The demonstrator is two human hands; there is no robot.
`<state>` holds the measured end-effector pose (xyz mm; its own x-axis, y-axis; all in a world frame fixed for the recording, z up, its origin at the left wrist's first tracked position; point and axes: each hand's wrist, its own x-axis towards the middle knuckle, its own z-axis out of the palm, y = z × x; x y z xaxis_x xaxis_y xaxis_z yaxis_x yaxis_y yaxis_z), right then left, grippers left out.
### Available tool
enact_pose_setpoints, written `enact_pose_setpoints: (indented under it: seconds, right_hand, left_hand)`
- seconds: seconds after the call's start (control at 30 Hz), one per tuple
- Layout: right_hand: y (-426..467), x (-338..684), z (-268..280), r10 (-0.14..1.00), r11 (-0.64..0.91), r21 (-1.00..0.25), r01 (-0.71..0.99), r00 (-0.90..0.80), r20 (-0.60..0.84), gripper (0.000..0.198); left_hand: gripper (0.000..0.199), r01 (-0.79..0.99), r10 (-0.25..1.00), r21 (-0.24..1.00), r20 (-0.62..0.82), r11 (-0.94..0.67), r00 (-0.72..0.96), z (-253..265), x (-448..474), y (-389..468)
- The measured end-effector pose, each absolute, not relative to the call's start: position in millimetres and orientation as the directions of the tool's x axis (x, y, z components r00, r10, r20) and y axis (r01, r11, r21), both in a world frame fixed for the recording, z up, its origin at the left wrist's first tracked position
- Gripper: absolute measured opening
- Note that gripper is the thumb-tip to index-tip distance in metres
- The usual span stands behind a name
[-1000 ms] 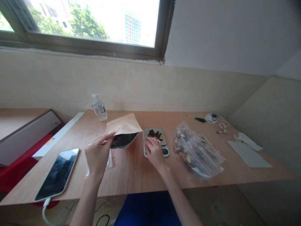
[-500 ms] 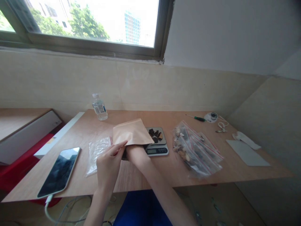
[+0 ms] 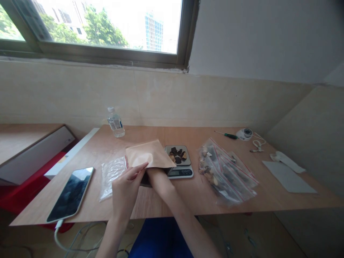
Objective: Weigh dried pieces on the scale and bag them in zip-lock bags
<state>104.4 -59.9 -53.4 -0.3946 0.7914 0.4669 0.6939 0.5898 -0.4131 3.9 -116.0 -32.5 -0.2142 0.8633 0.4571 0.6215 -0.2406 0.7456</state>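
A brown paper bag (image 3: 150,154) is held tilted over the table, its mouth toward me. My left hand (image 3: 127,182) pinches the upper edge of that mouth between thumb and fingers. Into the opening reaches my right hand (image 3: 156,175), in up to about the wrist, so its fingers are hidden. Just right of the bag stands a small digital scale (image 3: 180,172), partly covered by the bag's corner. Several dark dried pieces (image 3: 177,154), some with tan sides, lie on its plate. What is in the bag cannot be seen.
Left of my hands lie a clear zip bag (image 3: 110,177) and a phone (image 3: 71,195) with a cable plugged in. A water bottle (image 3: 116,123) stands behind. Zip bags of dried pieces (image 3: 225,172), a screwdriver (image 3: 229,136), a white camera (image 3: 245,134) and a white board (image 3: 288,177) are on the right.
The paper bag has shifted slightly left and toward me, uncovering more of the scale plate and its dark pieces. My right hand stays inside it, and my left still grips the edge.
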Motion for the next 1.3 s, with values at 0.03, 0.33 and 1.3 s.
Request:
enact_pose_setpoints:
  seconds: [0.03, 0.33, 1.3]
  right_hand:
    - [-67, 111, -54, 0.806, 0.582, -0.438, 0.685, -0.413, 0.425, 0.029]
    - [-124, 167, -33, 0.917, 0.369, -0.869, 0.33, -0.282, 0.282, 0.021]
    - [-104, 218, -85, 0.794, 0.376, -0.551, 0.745, 0.048, 0.606, 0.032]
  left_hand:
    - [0.019, 0.624, 0.865, 0.743, 0.456, -0.241, -0.208, -33, 3, -115]
    - [0.02, 0.612, 0.883, 0.763, 0.416, -0.209, -0.217, -33, -5, -109]
    - [0.018, 0.61, 0.878, 0.767, 0.416, -0.199, -0.237, -33, -4, -104]
